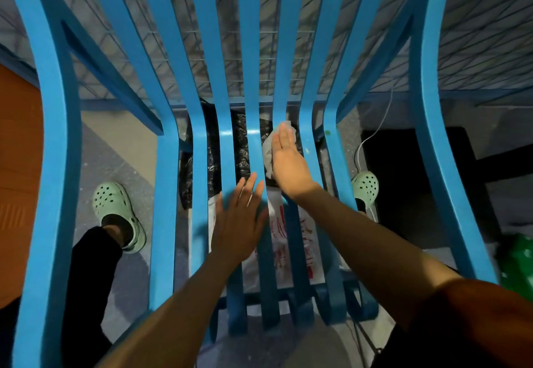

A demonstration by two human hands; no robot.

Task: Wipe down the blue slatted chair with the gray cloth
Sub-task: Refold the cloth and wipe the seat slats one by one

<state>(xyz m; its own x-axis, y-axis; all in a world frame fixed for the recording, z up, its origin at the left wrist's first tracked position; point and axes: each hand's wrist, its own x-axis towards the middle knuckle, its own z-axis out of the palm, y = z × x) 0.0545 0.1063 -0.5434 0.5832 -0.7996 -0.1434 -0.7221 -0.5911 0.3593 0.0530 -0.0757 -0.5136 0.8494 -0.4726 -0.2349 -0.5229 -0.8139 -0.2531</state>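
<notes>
The blue slatted chair (pixel 199 148) fills the view, its curved slats running from the backrest at the top down into the seat. My right hand (pixel 287 160) presses the gray cloth (pixel 268 148) flat against a middle slat at the bend between seat and back. The cloth shows at the hand's left side and above the fingertips. My left hand (pixel 239 220) lies flat on the seat slats just below and to the left, fingers spread, holding nothing.
Below the seat lie a black plastic bag (pixel 239 142) and a white printed bag (pixel 305 240). My feet in mint-green clogs (pixel 118 211) stand either side. A wire mesh panel (pixel 236 50) stands behind the backrest. A white cable (pixel 372 136) hangs at right, something green (pixel 516 263) beyond it.
</notes>
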